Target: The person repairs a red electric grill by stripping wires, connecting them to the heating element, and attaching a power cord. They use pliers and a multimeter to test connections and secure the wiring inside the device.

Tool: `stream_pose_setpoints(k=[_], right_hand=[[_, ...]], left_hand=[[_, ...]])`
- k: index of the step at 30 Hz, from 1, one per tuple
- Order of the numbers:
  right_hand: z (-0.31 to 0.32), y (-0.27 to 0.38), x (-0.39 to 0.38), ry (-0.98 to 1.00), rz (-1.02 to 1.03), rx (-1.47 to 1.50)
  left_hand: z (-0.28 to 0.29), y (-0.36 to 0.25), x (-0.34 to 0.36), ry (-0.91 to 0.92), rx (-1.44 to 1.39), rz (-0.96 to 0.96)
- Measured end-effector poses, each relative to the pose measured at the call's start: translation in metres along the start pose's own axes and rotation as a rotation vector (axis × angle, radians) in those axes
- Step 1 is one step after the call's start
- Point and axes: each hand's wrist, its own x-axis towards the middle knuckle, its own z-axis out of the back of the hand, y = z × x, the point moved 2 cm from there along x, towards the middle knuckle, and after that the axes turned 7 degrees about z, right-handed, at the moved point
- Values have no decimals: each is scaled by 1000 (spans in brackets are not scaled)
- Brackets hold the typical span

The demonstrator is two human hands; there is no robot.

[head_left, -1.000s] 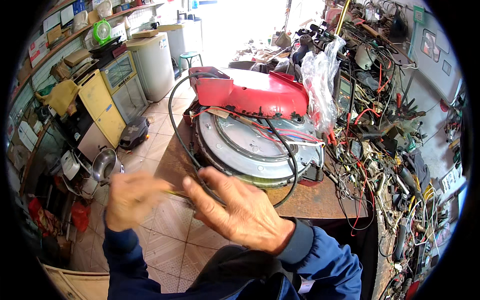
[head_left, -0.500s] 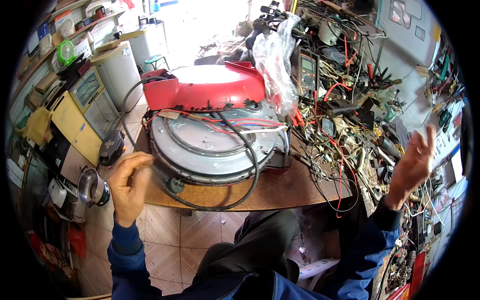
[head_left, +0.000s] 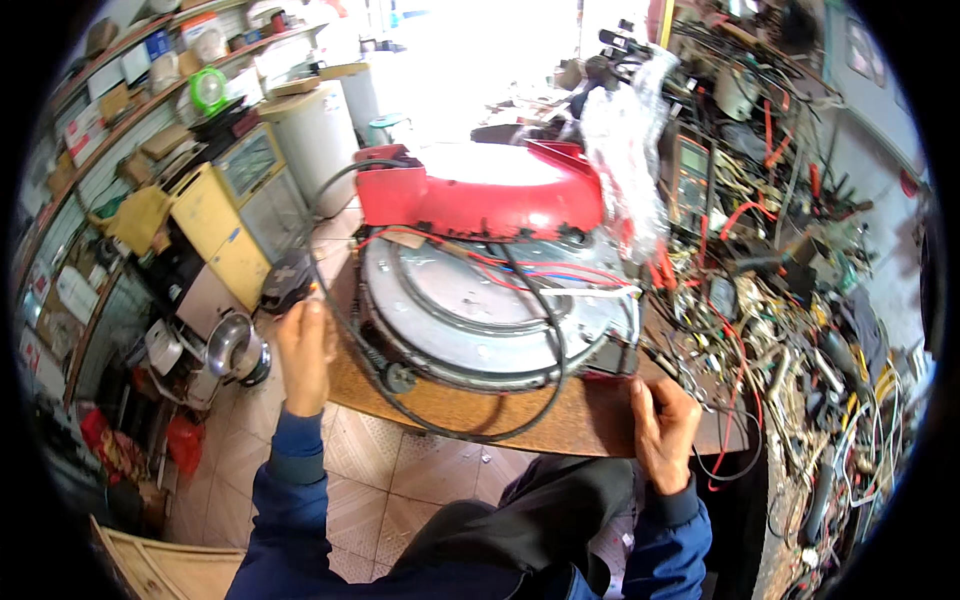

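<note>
Left hand [head_left: 305,345], bare, raised just off the left side of the brown wooden desk [head_left: 600,418]: fingers curled, can't tell if they pinch anything. Next, thick black rubber cable [head_left: 450,432], looping past the front of the round silver metal housing [head_left: 455,297], which sits mid-desk. Curved glossy red plastic cover [head_left: 490,205] rests over its rear; thin red and blue insulated wires [head_left: 560,272] cross its top. Right hand [head_left: 662,425], bare, at the front-right desk edge near the housing: fingers curled, contact unclear. Handling, my view: bear on the rim, not the wires; keep cable slack.
</note>
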Motion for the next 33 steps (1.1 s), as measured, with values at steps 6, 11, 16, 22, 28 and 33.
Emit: stream_pose_setpoints(k=[6,11,16,22,28,33], right_hand=[[-4,1,2,-5,-32,64],[-3,4,5,-40,-7,-20],[-5,-9,4,-33,-88,32],[-7,-11,7,-49,-94,130],[-3,-12,9,-43,-160,260],[3,-17,7,-18,-325,339]], left_hand=[[-1,-6,-4,-2,17,24],[2,3,0,36,-3,37],[1,0,-1,20,13,49],[3,5,6,39,-13,9],[2,3,4,55,-65,30],[2,2,-2,35,-104,39]])
